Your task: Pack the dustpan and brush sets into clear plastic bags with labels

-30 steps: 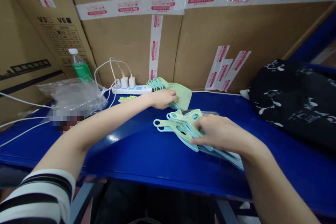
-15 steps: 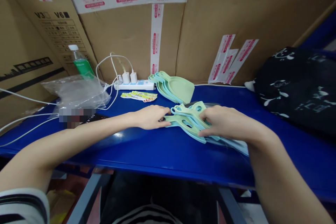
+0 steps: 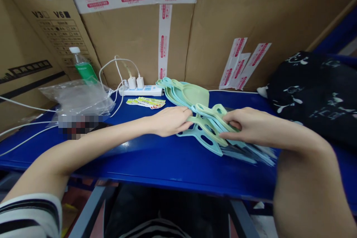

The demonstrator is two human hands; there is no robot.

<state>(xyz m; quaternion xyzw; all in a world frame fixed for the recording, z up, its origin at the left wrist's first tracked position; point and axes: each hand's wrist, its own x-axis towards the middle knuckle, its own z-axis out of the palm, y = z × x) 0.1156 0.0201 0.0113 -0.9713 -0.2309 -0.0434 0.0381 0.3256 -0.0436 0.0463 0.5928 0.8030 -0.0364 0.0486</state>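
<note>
A fanned stack of pale green and light blue plastic scoops (image 3: 208,134) lies on the blue table (image 3: 167,163), their blades partly in clear wrap. My left hand (image 3: 170,121) is closed on the handle end of the top green scoop. My right hand (image 3: 245,126) pinches the stack from the right, fingers curled over the handles. A second nested pile of scoops (image 3: 186,95) rests behind, near the cardboard wall, touched by neither hand.
A white power strip (image 3: 142,90) with two chargers and cables sits at the back. Small printed cards (image 3: 146,102) lie before it. Left are clear plastic bags (image 3: 78,98) and a green-labelled bottle (image 3: 82,67). A black patterned bag (image 3: 315,93) fills the right. Cardboard boxes (image 3: 134,37) wall the back.
My left hand left the back pile of scoops and came to the front stack, taking a handle. The front stack has shifted a little to the right under both hands.
</note>
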